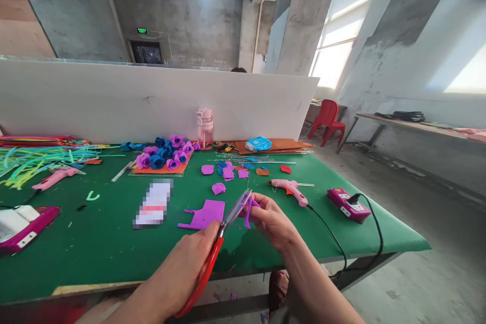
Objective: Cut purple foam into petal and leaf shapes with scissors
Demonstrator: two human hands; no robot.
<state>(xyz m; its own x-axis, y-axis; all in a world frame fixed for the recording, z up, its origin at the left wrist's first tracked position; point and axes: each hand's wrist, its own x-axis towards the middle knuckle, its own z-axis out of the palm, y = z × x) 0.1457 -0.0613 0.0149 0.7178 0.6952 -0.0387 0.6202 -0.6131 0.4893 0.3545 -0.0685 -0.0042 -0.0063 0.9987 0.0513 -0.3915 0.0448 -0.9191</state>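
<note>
Tabletop [106, 253] in green carries the materials, and a white panel [114, 104] along its far side seems to serve as a divider. The left hand [190, 258] grasps red-handled scissors [207, 271], angled forward so the blades reach toward the right hand [273, 220]. Blue and purple flowers [163, 153] sit heaped on an orange sheet [184, 166], probably to stay together. A notched purple sheet [208, 212] lies just beyond the left hand; past the right rests a pink glue gun [286, 187], likely for easy reach. The right hand pinches a purple piece [248, 212], presumably steadying it. The panel hides all but the top of someone's head [239, 70]; pixelation makes the paper [155, 202] unreadable; exact blade contact is unclear.
</note>
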